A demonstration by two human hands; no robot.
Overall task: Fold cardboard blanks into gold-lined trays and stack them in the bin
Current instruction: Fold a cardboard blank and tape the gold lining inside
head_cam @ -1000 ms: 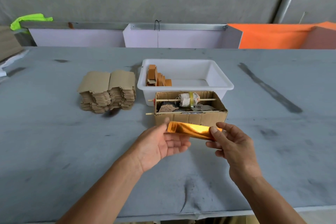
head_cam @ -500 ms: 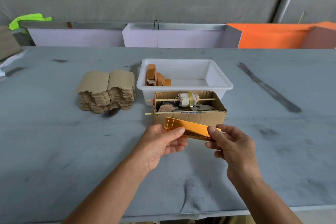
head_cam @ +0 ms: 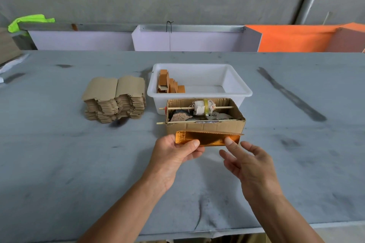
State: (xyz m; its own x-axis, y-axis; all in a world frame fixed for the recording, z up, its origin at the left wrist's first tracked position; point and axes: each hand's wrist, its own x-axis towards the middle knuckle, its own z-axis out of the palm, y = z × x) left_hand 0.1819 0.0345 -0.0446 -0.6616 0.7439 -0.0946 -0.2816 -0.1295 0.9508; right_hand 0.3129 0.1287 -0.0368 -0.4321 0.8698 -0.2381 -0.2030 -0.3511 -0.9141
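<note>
Item: gold-lined blank [head_cam: 207, 139], held above the grey worktop [head_cam: 59, 163], just in front of the open cardboard box [head_cam: 205, 124]. Our left hand [head_cam: 173, 154] pinched its left end, thumb on the gold face. Our right hand [head_cam: 246, 163] touched the right end with the thumb tip, its fingers spread loose and holding nothing. We logged a white bin [head_cam: 199, 83] behind the box, with several folded trays [head_cam: 169, 83] on edge at its left side. A stack of flat blanks [head_cam: 114, 98] stood left of the bin.
</note>
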